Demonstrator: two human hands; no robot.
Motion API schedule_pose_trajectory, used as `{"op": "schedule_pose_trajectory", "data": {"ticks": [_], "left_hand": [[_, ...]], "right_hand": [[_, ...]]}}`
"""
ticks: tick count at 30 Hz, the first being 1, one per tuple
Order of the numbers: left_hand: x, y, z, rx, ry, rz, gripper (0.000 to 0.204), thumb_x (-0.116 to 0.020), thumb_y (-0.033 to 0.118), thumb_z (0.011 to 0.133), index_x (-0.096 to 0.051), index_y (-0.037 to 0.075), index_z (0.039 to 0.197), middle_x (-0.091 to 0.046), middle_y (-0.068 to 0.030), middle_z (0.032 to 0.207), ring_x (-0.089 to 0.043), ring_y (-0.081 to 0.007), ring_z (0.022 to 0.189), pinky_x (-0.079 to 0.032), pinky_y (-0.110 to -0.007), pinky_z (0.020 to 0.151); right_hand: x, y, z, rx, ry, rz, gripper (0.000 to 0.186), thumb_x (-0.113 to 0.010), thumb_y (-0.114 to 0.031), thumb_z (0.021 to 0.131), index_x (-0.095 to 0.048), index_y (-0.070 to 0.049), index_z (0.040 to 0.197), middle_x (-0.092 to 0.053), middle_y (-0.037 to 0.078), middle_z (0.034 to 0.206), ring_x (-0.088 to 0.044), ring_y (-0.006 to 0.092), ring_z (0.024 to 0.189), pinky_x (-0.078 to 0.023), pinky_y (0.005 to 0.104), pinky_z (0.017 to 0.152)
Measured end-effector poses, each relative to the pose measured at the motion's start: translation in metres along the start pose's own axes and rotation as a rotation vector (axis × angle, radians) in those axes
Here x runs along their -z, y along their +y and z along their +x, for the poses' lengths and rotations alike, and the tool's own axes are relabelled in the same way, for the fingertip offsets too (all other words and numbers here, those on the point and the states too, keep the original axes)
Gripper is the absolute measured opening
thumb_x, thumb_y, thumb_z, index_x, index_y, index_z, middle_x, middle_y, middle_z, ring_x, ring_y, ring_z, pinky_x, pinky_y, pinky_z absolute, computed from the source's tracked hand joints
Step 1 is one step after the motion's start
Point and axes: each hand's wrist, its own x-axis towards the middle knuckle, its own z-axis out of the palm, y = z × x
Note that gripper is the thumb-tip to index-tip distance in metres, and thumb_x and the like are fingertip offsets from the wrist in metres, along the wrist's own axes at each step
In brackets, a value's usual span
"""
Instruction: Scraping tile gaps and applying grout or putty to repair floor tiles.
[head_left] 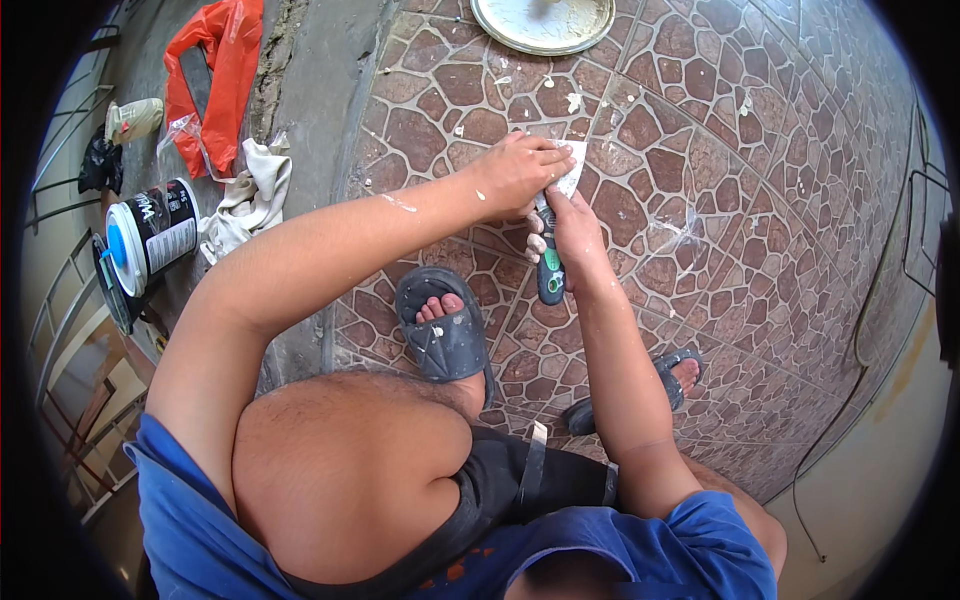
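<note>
The left hand [515, 175] is reaching across in front of the body, its bent fingers touching the pale metal blade of a putty knife [550, 262]; I cannot tell whether it is pinching the blade, as its thumb is not showing clearly. The right hand [578, 235] is gripping the knife's dark handle with green marks, its paste-whitened fingertips curling around the left side. The knife is pointing away from the body, above a brown stone-patterned tile floor [688, 168] that is carrying scattered white flecks. Nearer the body, the feet are wearing spattered dark slide sandals [455, 345]. Beyond the blade, a round white lid-like pan [547, 50] is holding off-white paste. Over on the left, on a grey concrete strip [325, 85], a crumpled whitish cloth [262, 190] is lying between a red plastic bag [237, 60] and a black-and-white plastic bucket [172, 225].
</note>
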Motion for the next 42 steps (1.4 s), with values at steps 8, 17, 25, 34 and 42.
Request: {"op": "schedule_pose_trajectory", "data": {"ticks": [8,17,25,34,42], "left_hand": [[0.002,-0.011,0.008,-0.005,0.049,-0.011,0.066,-0.063,0.000,0.060,-0.055,0.004,0.126,-0.055,-0.0113,0.131,-0.052,-0.0267,0.119,-0.041,-0.039,0.101],[0.017,-0.012,0.021,0.068,-0.024,0.029,0.070,-0.069,0.006,0.060,-0.054,0.005,0.128,-0.056,-0.0104,0.130,-0.053,-0.0270,0.116,-0.044,-0.039,0.097],[0.018,-0.017,0.019,0.076,-0.052,0.074,0.069,-0.071,0.009,0.060,-0.055,0.004,0.126,-0.056,-0.0095,0.131,-0.054,-0.0259,0.114,-0.045,-0.038,0.096],[0.024,-0.029,0.027,0.035,-0.015,0.022,0.068,-0.068,0.007,0.061,-0.054,0.003,0.127,-0.056,-0.0114,0.131,-0.054,-0.0278,0.115,-0.043,-0.037,0.099],[0.025,-0.034,0.029,0.011,0.005,0.002,0.069,-0.072,0.010,0.058,-0.056,0.003,0.125,-0.057,-0.0118,0.129,-0.055,-0.0290,0.113,-0.044,-0.037,0.099]], "right_hand": [[-0.002,-0.008,0.013,0.037,-0.033,0.097,0.019,-0.043,-0.025,0.099,-0.051,-0.008,0.102,-0.054,0.001,0.069,-0.050,0.0096,0.048,-0.042,0.0246,0.040],[0.002,-0.028,0.025,0.025,-0.036,0.004,0.017,-0.045,-0.022,0.096,-0.051,-0.006,0.097,-0.056,0.002,0.068,-0.051,0.0108,0.047,-0.043,0.0248,0.039],[-0.009,-0.038,0.020,0.033,0.040,-0.029,0.018,-0.047,-0.023,0.096,-0.049,-0.005,0.095,-0.056,0.004,0.069,-0.052,0.0122,0.047,-0.044,0.0254,0.040],[-0.013,-0.047,0.021,0.015,-0.009,0.017,0.020,-0.044,-0.021,0.096,-0.050,-0.002,0.098,-0.055,0.004,0.068,-0.050,0.0119,0.048,-0.042,0.0260,0.042],[-0.015,-0.048,0.025,0.035,-0.004,0.008,0.018,-0.044,-0.021,0.096,-0.050,-0.003,0.096,-0.054,0.003,0.068,-0.048,0.0104,0.048,-0.040,0.0239,0.042]]}}
